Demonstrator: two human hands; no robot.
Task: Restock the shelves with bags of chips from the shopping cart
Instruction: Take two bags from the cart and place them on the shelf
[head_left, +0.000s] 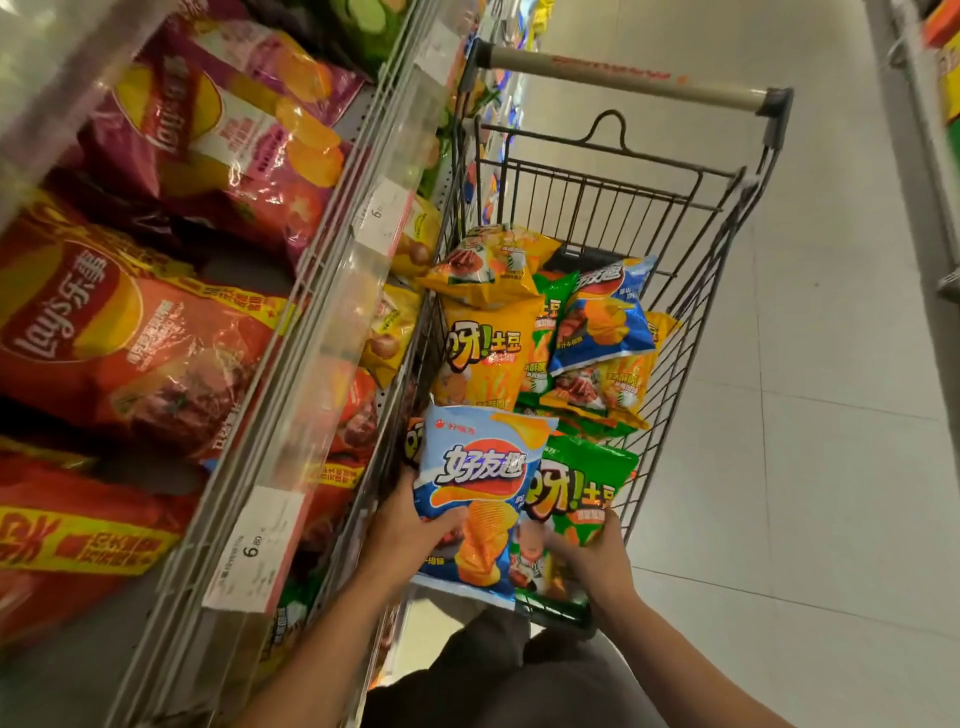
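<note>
At the left of the frame, red chip bags lie on the wire shelf. At lower centre the left hand grips a blue chip bag over the shopping cart; just right, the right hand pinches a green chip bag there.

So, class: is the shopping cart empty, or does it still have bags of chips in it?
Not empty. The shopping cart holds several yellow, green and blue bags; the left hand grips a blue bag, the right hand a green bag.

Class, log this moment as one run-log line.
left hand: grips blue chip bag | right hand: grips green chip bag | black wire cart: stocked
</note>
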